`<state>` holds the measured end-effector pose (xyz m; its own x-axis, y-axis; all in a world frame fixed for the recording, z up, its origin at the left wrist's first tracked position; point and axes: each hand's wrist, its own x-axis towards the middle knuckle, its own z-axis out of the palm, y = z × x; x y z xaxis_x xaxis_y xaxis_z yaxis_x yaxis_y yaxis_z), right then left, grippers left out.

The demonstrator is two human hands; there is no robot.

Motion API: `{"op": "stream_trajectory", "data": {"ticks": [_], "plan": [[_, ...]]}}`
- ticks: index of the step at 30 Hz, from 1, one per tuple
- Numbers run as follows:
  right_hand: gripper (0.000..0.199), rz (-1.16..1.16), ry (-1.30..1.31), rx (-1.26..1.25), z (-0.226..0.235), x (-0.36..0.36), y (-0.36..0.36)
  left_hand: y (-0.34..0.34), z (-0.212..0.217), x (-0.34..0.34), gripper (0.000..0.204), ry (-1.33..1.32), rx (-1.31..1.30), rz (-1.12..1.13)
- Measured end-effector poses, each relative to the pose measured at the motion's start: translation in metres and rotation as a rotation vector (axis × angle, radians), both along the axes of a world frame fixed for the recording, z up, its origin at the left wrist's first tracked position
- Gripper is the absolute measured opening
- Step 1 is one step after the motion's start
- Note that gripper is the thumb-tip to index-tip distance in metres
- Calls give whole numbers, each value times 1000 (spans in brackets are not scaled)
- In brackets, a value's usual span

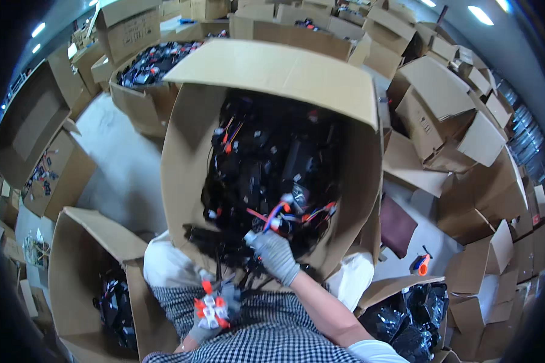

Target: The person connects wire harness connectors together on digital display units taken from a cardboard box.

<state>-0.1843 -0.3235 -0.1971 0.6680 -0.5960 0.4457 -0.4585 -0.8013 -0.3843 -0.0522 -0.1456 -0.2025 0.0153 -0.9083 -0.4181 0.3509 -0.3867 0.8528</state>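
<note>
A large open cardboard box [188, 151] fills the middle of the frame, tipped toward the person, its top flap folded back toward the upper centre. It is packed with a tangle of black wire harnesses [272, 163], dotted with red, orange, white and blue leads and small connectors.

The right hand [275, 254], in a grey knit glove, reaches into the lower part of the box just below centre. Its grip is closed around a bunch of black cables [236, 251] at the bottom edge of the heap, with a white connector [250, 237] showing just above the knuckles. Red and blue wires [272, 213] arch up from the pile right beside it.

The left hand [215, 311], also in a grey glove, sits at lower centre, close to the person's checked shirt [272, 339], outside the box and just below its near wall. Its grip is pressed shut on a cluster of orange and white connectors [211, 305], from which black leads run up toward the box.

In the lower left of the frame stands another open carton [72, 272] with black parts at its bottom. In the lower right a box holds black plastic bags [406, 314], and a small orange and black piece [421, 264] lies on the floor near it. More open cardboard boxes crowd the upper and right parts of the frame, and one at upper left [145, 66] holds more dark harnesses.
</note>
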Motion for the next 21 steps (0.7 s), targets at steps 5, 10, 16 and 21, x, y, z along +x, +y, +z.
{"op": "stream_trajectory", "data": {"ticks": [5, 10, 16, 21], "plan": [[16, 245, 188, 345, 16, -18, 67, -9, -2, -11, 50, -12, -100, 174], [20, 486, 414, 398, 29, -27, 79, -10, 4, -17, 58, -73, -225, 340], [19, 448, 454, 543, -1, -24, 105, -15, 25, -9, 79, 362, -112, 427], [23, 475, 472, 592, 0, -29, 97, -15, 8, -7, 26, 702, -98, 782]]}}
